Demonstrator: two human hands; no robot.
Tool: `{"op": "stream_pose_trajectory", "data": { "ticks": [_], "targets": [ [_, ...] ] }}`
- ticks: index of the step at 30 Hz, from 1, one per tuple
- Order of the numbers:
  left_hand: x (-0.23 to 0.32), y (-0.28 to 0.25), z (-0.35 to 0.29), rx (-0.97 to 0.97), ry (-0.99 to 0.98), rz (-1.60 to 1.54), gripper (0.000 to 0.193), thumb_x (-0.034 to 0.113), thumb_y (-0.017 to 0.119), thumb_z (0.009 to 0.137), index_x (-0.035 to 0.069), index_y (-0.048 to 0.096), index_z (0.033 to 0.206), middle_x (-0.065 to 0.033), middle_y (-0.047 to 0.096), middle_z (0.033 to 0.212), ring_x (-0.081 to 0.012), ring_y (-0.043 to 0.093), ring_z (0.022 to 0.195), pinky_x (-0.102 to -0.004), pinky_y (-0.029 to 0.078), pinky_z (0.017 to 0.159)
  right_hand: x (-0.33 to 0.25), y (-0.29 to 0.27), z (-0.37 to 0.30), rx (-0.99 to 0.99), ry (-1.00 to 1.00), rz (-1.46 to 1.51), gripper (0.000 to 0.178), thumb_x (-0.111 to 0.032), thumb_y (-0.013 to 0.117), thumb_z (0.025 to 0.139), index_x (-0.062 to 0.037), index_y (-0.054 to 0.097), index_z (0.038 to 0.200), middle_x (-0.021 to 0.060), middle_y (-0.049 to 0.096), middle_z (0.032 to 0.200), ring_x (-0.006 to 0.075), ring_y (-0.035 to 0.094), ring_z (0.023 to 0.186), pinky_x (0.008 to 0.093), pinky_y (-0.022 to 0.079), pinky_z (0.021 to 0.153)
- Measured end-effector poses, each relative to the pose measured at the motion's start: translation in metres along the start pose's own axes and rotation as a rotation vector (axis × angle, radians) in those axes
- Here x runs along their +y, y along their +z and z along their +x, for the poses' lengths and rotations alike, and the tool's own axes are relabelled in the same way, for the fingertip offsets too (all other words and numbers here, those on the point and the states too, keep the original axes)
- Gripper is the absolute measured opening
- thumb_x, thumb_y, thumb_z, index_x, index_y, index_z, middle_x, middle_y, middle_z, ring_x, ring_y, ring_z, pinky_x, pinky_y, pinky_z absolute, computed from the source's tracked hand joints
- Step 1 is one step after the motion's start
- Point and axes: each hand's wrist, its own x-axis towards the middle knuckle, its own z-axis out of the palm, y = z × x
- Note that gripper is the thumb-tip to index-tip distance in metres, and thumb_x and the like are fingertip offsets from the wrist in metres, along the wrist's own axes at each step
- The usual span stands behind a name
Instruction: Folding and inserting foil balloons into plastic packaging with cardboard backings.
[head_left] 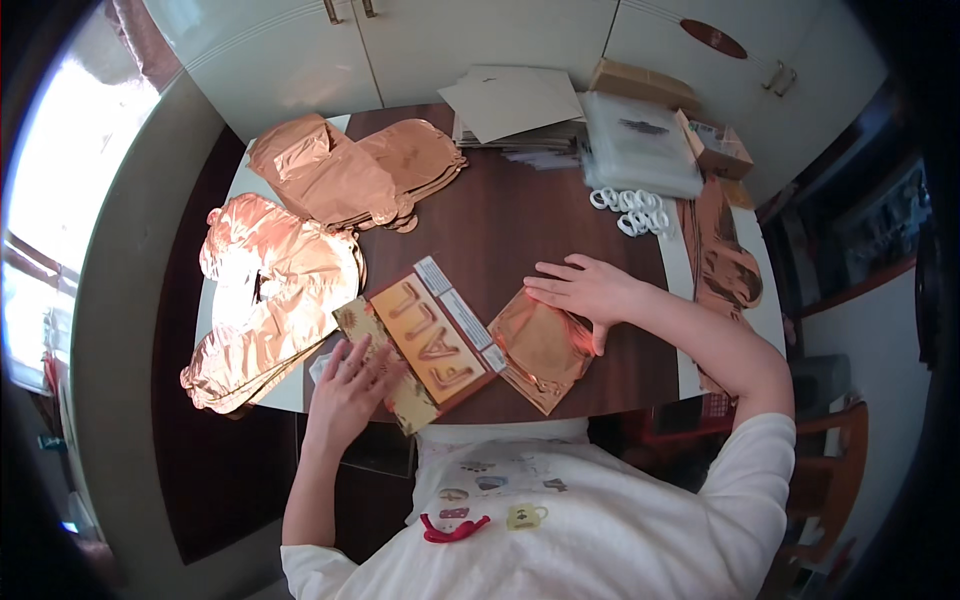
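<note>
My left hand (pixel 348 392) rests with spread fingers on the left edge of a printed card (pixel 425 345), which lies slanted on the table. The card is orange and gold, with a picture of copper balloon letters and a white printed strip along one side. My right hand (pixel 588 292) lies open, fingers stretched, over the far right part of a folded copper foil balloon (pixel 545 355). This flat, squarish foil piece touches or tucks against the card's right end; I cannot tell which. Part of a small whitish piece (pixel 322 368) shows beside my left hand.
Copper foil balloons (pixel 345 180) are stacked at the far left, with more (pixel 270 300) nearer. Grey cardboard sheets (pixel 515 105), clear plastic bags (pixel 640 145), white ring-shaped coils (pixel 630 208) and a small open box (pixel 715 145) stand at the back. More copper foil (pixel 722 250) lies along the right edge.
</note>
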Motion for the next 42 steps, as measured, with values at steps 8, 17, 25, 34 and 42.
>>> {"op": "stream_pose_trajectory", "data": {
  "ticks": [8, 17, 25, 34, 42],
  "targets": [
    [0.037, 0.002, 0.023, -0.007, -0.018, -0.091, 0.057, 0.017, 0.061, 0.076, -0.002, 0.049, 0.129, -0.0159, 0.049, 0.134, -0.0285, 0.039, 0.131, -0.0453, 0.029, 0.109, -0.015, 0.007, -0.017, -0.035, 0.055, 0.048, 0.133, -0.062, 0.079, 0.038, -0.0092, 0.023, 0.146, 0.0028, 0.022, 0.154, 0.0225, 0.019, 0.142, 0.0434, 0.027, 0.109],
    [0.15, 0.053, 0.066, 0.118, 0.467, -0.217, 0.056, 0.019, 0.049, 0.085, 0.013, 0.039, 0.14, -0.0073, 0.04, 0.143, -0.024, 0.034, 0.135, -0.0418, 0.025, 0.113, -0.055, 0.013, -0.035, -0.03, 0.05, 0.077, 0.135, -0.058, 0.082, 0.037, -0.0117, 0.021, 0.147, 0.0001, 0.022, 0.154, 0.0209, 0.021, 0.141, 0.0405, 0.025, 0.111],
    [0.153, 0.057, 0.062, 0.201, 0.532, -0.362, 0.047, 0.018, 0.051, 0.085, 0.006, 0.048, 0.13, -0.0087, 0.052, 0.133, -0.0212, 0.049, 0.125, -0.0378, 0.037, 0.107, -0.056, 0.019, -0.049, 0.017, 0.007, 0.251, 0.136, -0.062, 0.08, 0.037, -0.0094, 0.019, 0.148, 0.0036, 0.021, 0.154, 0.0254, 0.017, 0.142, 0.0422, 0.024, 0.111],
    [0.123, 0.014, 0.021, 0.083, 0.369, -1.222, 0.043, 0.014, 0.053, 0.087, 0.002, 0.052, 0.128, -0.0127, 0.051, 0.134, -0.0267, 0.047, 0.127, -0.0393, 0.037, 0.107, -0.039, 0.022, -0.037, 0.489, 0.058, 0.635, 0.087, -0.05, 0.067, 0.077, -0.0036, 0.032, 0.142, 0.0162, 0.033, 0.147, 0.0331, 0.026, 0.138, 0.0458, 0.026, 0.11],
    [0.066, 0.005, -0.054, 0.617, -0.505, -2.327, 0.064, 0.036, 0.065, 0.086, 0.011, 0.037, 0.138, -0.0066, 0.046, 0.138, -0.0266, 0.045, 0.126, -0.0468, 0.036, 0.106, -0.162, 0.003, 0.062, 0.638, -0.005, 0.451, 0.071, -0.049, 0.063, 0.079, 0.0019, 0.051, 0.126, 0.0167, 0.043, 0.139, 0.0335, 0.04, 0.129, 0.0441, 0.027, 0.11]
  ]
}}
